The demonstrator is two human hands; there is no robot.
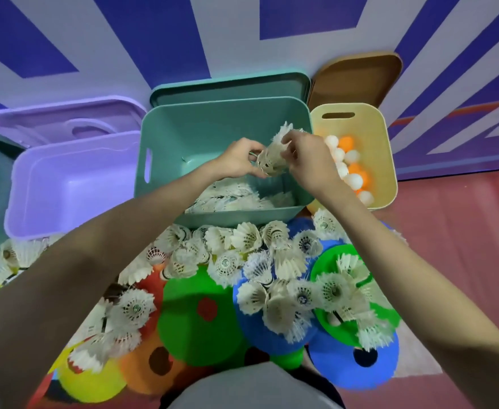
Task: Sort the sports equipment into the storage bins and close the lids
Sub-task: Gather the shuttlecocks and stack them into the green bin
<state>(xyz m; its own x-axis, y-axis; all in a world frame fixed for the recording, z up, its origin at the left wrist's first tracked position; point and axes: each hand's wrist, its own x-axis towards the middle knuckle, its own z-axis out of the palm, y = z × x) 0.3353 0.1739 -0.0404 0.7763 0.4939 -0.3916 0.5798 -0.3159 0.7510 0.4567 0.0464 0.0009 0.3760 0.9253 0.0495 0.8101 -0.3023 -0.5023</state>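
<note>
Over green bin (pixel 165 134), both hands' grip, left hand (pixel 236 160), right hand (pixel 307 157), pinching shuttlecocks (pixel 273 156)

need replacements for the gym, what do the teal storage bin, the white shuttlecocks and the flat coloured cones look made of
Teal storage bin: moulded plastic, matte, with rounded corners and a cut-out handle slot.
White shuttlecocks, held in both hands: skirts look like feathers, though possibly synthetic; the bases are too small to tell.
Flat coloured cones: smooth, probably flexible plastic, with a centre hole.

Wall (pixel 242 31) painted in broad blue and lavender stripes, reddish-pink floor (pixel 455 231), even indoor light
</note>
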